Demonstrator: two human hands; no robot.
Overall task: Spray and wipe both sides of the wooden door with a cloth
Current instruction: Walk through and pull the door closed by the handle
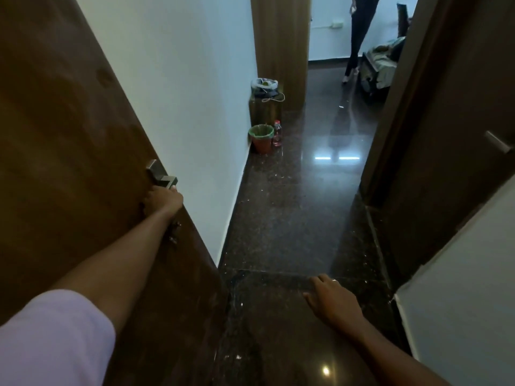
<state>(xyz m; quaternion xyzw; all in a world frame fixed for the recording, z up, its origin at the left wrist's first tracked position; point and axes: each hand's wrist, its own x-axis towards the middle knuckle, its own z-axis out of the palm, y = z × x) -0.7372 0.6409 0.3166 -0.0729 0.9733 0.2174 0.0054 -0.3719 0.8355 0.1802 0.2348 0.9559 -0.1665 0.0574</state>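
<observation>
The dark wooden door fills the left of the view, swung open toward me. Its metal lever handle sits near the door's edge. My left hand reaches out just below that handle and grips the door's edge by the lock. My right hand hangs low over the floor, fingers apart, holding nothing. A bottle with pink liquid and a red cap stands on the floor by the wall. No cloth is in view.
A small bin with a green liner stands beside the bottle, with a low stand and bags behind it. The glossy dark floor runs down the hallway. Another door stands at right. A person's legs are in the far room.
</observation>
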